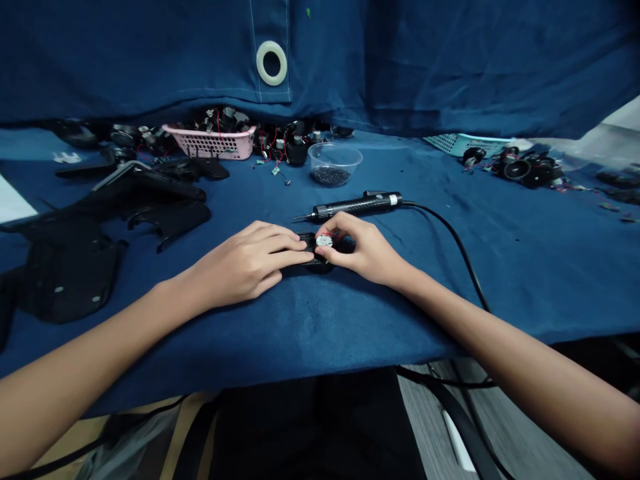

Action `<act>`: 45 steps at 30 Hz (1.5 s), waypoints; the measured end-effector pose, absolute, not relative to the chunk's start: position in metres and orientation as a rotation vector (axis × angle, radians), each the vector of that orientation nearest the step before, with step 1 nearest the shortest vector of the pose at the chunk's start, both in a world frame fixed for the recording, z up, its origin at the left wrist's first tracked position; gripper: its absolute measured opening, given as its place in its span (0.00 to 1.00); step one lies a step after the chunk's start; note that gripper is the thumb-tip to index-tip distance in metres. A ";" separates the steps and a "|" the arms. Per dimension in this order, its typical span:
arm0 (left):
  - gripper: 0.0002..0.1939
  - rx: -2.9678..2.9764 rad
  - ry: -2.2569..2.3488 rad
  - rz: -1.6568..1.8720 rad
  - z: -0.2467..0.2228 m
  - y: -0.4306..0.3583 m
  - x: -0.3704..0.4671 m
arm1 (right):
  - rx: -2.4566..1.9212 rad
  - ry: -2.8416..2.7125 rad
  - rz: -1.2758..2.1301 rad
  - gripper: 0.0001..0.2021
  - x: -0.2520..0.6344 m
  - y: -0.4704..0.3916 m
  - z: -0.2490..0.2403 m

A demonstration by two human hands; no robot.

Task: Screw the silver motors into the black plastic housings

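Near the table's front edge lies a black plastic casing point(316, 266), mostly covered by my hands. My left hand point(255, 260) rests over its left end, fingers lying on the casing and gripping it. Between thumb and forefinger, my right hand point(373, 250) pinches a small round part point(324, 241) with a pale face and red wires, held at the casing's right end. Whether that part is seated in the casing I cannot tell. Just behind both hands lies a black electric screwdriver point(357, 206), its bit pointing left.
Behind the screwdriver stands a clear plastic tub point(334, 160) of small dark screws. A pink basket point(215, 143) and a teal basket point(465, 144) stand at the back among wired parts. Black plastic shells point(70, 260) lie at left. The screwdriver cable point(463, 250) runs down the right side.
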State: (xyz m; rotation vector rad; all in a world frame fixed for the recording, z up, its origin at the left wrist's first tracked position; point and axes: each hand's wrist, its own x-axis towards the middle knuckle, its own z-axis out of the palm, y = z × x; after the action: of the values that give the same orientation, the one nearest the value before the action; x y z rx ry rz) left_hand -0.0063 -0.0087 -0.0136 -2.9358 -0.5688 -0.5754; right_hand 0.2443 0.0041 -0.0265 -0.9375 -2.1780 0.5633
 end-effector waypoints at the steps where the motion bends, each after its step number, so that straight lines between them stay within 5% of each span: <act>1: 0.23 -2.943 -0.556 -0.572 -0.013 -0.009 -0.007 | -0.932 -2.181 0.568 0.08 0.245 0.004 -0.026; 14: 0.22 -3.094 -0.760 -0.718 -0.018 -0.007 -0.010 | -0.928 -2.229 0.472 0.11 0.253 0.006 -0.027; 20: 0.19 -2.841 -1.732 -1.161 -0.014 -0.002 -0.005 | -0.962 -2.315 0.380 0.11 0.254 0.005 -0.027; 25: 0.25 -2.895 -2.186 -0.995 -0.012 0.002 -0.003 | -0.877 -2.281 0.247 0.10 0.255 0.002 -0.025; 32: 0.17 -3.188 -2.024 -1.244 -0.011 0.000 -0.003 | -0.836 -2.229 0.075 0.09 0.256 0.000 -0.023; 45: 0.18 -3.281 -1.886 -1.177 -0.012 0.006 -0.009 | -0.860 -2.235 0.012 0.10 0.262 -0.001 -0.018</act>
State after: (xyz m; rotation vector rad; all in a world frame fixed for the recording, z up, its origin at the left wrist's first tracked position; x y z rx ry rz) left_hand -0.0094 0.0059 -0.0119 -3.2808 -1.8862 -1.1766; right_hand 0.2618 -0.0010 -0.0184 -0.8604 -2.2351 0.0122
